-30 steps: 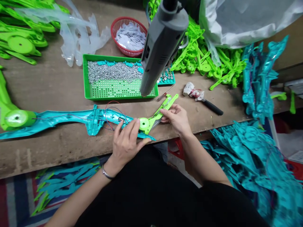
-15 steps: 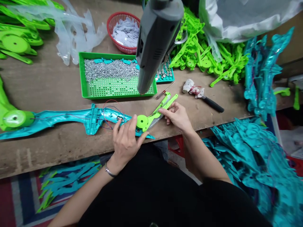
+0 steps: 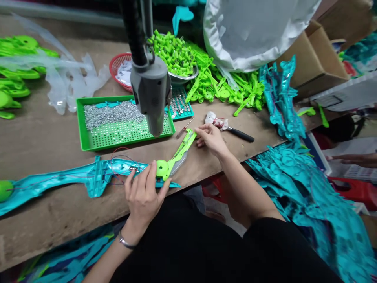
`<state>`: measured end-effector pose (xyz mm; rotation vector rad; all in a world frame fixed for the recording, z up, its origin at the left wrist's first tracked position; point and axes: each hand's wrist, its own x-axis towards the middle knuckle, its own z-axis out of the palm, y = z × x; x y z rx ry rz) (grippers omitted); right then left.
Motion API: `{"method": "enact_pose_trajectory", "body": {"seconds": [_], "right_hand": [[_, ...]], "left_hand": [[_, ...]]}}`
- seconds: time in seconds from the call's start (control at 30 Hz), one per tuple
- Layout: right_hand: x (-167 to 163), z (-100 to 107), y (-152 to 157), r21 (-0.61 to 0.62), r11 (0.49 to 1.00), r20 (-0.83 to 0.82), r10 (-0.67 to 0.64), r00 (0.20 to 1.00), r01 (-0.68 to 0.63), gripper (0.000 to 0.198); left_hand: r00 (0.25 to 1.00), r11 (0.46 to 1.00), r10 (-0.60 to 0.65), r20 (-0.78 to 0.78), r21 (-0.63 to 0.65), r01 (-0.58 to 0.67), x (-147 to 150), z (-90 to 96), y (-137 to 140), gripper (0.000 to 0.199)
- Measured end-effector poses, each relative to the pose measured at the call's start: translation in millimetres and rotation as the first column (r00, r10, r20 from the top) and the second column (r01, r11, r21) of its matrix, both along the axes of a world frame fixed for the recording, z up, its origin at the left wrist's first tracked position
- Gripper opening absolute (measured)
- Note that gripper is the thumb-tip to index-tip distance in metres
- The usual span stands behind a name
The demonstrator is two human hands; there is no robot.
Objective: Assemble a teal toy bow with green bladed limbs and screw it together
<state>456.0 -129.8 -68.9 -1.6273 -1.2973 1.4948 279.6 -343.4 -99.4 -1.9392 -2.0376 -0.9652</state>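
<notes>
A long teal plastic shell [image 3: 66,182] lies along the front of the workbench, with thin red and blue wires on it. My left hand [image 3: 144,196] holds the shell down near its right end, fingers over it and thumb by the near edge. Beside those fingers sits the round head of a lime-green plastic arm [image 3: 176,154], which slants up to the right. A clear plastic strip [image 3: 178,165] shows along its lower side. My right hand [image 3: 210,138] pinches the arm's far tip between thumb and fingers.
A grey power screwdriver [image 3: 151,94] hangs above a green tray [image 3: 126,135] of screws. A small screwdriver [image 3: 185,126] and a wrapped-head hammer [image 3: 232,129] lie behind my right hand. Green parts [image 3: 212,86] are heaped behind; teal shells [image 3: 306,196] are stacked at right.
The view has turned, so the bench sits lower and further left. My right hand has moved out to the arm's tip. The two green strips, apart before, now lie together.
</notes>
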Motion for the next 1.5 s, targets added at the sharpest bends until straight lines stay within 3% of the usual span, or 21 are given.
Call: {"method": "enact_pose_trajectory", "body": {"seconds": [0.3,0.63,0.93,1.27,1.5], "right_hand": [[-9,-3,13,0.033,0.997,-0.133,0.073,0.989,-0.069,0.027],[-5,-3,22,-0.006,0.984,-0.069,0.176,0.982,-0.177,0.028],[-4,4,35,-0.09,0.937,0.023,0.342,0.94,-0.338,0.034],[-10,11,31,-0.115,0.94,0.099,0.333,0.938,-0.322,0.027],[-14,12,30,-0.062,0.854,0.364,0.501,0.785,-0.517,0.036]], "left_hand": [[1.0,1.0,-0.003,-0.004,0.005,0.003,0,-1.4,0,0.081],[1.0,1.0,0.013,0.007,0.02,-0.013,0,-0.5,2,0.075],[0.999,0.999,0.025,0.026,0.023,-0.026,0,3.1,4,0.076],[0.998,0.997,0.048,0.042,-0.056,-0.045,2,4.4,3,0.064],[0.998,0.998,0.05,0.036,-0.047,-0.048,2,3.1,2,0.065]]}}
